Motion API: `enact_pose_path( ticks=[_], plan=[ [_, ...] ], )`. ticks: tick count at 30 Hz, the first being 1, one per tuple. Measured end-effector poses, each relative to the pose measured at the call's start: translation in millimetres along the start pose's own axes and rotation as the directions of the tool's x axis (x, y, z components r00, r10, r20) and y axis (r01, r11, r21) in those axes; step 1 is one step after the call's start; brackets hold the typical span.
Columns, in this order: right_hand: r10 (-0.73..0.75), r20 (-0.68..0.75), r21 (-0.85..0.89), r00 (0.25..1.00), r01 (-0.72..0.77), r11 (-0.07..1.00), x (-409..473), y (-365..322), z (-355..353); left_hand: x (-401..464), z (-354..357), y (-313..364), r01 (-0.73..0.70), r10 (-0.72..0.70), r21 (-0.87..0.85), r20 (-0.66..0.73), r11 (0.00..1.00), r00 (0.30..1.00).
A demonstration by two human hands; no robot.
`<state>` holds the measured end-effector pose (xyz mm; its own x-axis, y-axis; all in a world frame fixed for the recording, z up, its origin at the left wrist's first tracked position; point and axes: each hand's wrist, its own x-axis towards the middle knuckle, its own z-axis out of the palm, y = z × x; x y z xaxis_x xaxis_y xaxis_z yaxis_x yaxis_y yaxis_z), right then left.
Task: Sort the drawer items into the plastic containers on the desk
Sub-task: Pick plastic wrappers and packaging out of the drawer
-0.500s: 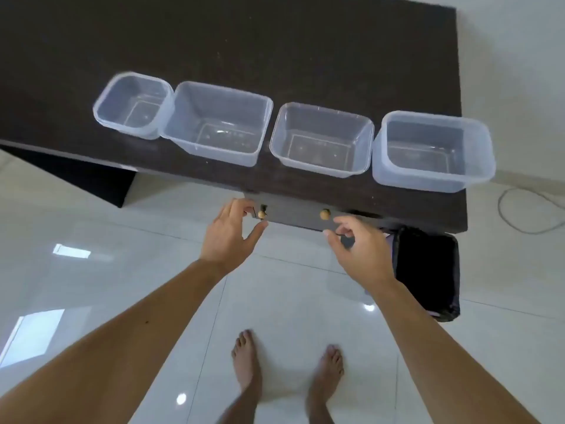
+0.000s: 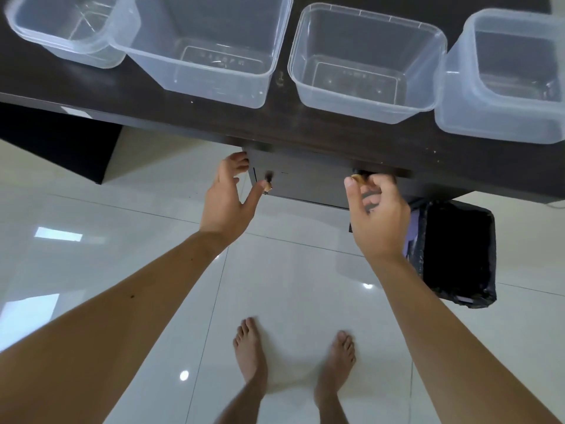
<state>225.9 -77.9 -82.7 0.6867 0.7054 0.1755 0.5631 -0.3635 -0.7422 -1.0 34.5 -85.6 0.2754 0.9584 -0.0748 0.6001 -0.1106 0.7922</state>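
A person's left hand and right hand pinch the drawer knobs, fingers closed on each, to open it; four containers wait empty on the desk above.

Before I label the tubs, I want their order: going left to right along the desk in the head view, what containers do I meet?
Small rounded container → wide rectangular container → squarer clear container → frosted container at the right edge. All four look empty.
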Motion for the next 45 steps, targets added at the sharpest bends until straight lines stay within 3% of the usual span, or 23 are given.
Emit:
enact_pose_path(
  ticks=[4, 13, 30, 45],
  plan=[
    [-0.047, 0.000, 0.062, 0.999, 0.047, 0.997, 2, 3, 3, 12, 3, 1, 0.045, -0.045, -0.027, -0.008, 0.999, 0.999],
    [-0.156, -0.054, 0.026, 0.986, 0.158, 0.987, 3, -2, 0, 28, 8, 2, -0.032, 0.026, -0.057, -0.101, 0.998, 0.995],
    [-0.147, -0.055, 0.021, 0.988, 0.148, 0.989, -53, -2, -17, -23, -14, -9, -0.141, 0.143, 0.043, -0.035, 0.989, 0.989],
    [-0.206, -0.027, 0.053, 0.978, 0.207, 0.977, -176, 18, -55, -144, -31, -46, -0.190, 0.189, 0.007, 0.020, 0.982, 0.982]
  ],
)
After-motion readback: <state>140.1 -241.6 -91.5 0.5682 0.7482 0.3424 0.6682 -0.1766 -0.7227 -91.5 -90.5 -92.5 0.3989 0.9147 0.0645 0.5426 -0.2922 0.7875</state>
